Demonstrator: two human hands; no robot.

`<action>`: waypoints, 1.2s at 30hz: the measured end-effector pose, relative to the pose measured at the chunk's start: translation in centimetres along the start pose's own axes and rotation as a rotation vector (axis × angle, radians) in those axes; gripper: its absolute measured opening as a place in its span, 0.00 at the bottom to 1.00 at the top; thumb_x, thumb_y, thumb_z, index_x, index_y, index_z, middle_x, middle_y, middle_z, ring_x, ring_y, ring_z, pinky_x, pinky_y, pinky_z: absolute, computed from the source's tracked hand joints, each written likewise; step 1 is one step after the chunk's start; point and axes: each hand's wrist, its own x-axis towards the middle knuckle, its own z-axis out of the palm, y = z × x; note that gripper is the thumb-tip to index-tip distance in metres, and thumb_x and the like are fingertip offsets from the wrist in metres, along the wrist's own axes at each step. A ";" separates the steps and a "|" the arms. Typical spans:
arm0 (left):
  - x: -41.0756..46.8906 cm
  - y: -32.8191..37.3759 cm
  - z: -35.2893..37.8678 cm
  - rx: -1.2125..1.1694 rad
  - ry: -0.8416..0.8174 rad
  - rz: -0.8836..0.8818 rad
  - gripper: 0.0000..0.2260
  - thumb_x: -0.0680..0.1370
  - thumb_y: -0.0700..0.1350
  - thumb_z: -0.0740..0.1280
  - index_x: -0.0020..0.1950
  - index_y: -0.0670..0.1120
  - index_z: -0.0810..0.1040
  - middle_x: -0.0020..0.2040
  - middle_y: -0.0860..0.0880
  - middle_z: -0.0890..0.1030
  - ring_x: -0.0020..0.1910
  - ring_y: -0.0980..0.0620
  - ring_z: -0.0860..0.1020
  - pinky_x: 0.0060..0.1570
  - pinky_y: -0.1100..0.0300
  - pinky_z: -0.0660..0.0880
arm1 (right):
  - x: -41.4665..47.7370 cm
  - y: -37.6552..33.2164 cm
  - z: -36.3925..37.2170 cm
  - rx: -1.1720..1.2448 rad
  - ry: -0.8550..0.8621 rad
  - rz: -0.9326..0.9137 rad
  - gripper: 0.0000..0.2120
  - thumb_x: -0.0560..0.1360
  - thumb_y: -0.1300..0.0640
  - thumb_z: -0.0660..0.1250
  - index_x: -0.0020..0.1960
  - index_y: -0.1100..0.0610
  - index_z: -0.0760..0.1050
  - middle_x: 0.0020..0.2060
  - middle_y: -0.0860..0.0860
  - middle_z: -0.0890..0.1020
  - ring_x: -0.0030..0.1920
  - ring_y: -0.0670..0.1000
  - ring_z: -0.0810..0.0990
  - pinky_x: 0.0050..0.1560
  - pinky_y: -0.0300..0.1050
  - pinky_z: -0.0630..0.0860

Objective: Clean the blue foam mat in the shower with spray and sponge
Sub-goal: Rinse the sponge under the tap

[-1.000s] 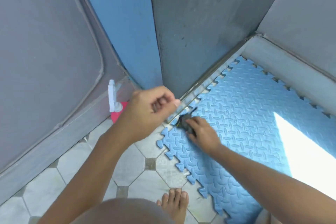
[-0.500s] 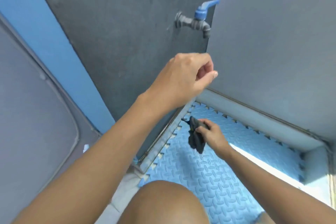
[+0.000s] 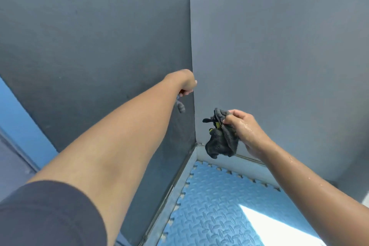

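Grey shower walls meet in a corner ahead; blue mat (image 3: 215,211) lies on the floor below, sun patch at its right. Your left hand (image 3: 184,82) is up at the tap (image 3: 180,107) on the left wall, fingers curled round its handle, tho the handle itself is hidden. Spout points down. Your right hand (image 3: 244,129), wet, is clenched on a dark cloth (image 3: 220,142) w/ yellow bits, hanging limp, to the right of & a bit below the spout, apart from it. Prob next: swing cloth left, under the spout. Mat sits well below both hands.
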 end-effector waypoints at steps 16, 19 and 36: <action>0.2 0.3 0.3 0.094 0.149 0.268 0.17 0.85 0.44 0.57 0.36 0.44 0.66 0.35 0.46 0.70 0.34 0.46 0.70 0.34 0.57 0.69 | 0.0 -2.7 0.2 -0.108 0.082 -0.080 0.06 0.73 0.57 0.66 0.47 0.53 0.81 0.39 0.53 0.83 0.37 0.50 0.80 0.41 0.46 0.77; -0.2 0.3 0.2 0.083 0.085 0.269 0.14 0.82 0.36 0.55 0.36 0.41 0.64 0.34 0.40 0.68 0.29 0.45 0.63 0.31 0.58 0.61 | 0.1 -2.7 -0.2 -0.116 0.090 -0.076 0.05 0.73 0.57 0.67 0.46 0.53 0.81 0.38 0.52 0.83 0.37 0.51 0.81 0.40 0.46 0.76; -0.8 1.6 0.4 0.020 0.089 0.277 0.15 0.82 0.44 0.58 0.36 0.43 0.65 0.32 0.42 0.71 0.29 0.45 0.67 0.33 0.58 0.64 | 0.1 -2.2 -0.8 -0.139 0.065 -0.066 0.05 0.74 0.58 0.66 0.47 0.56 0.81 0.40 0.53 0.84 0.39 0.51 0.82 0.40 0.45 0.77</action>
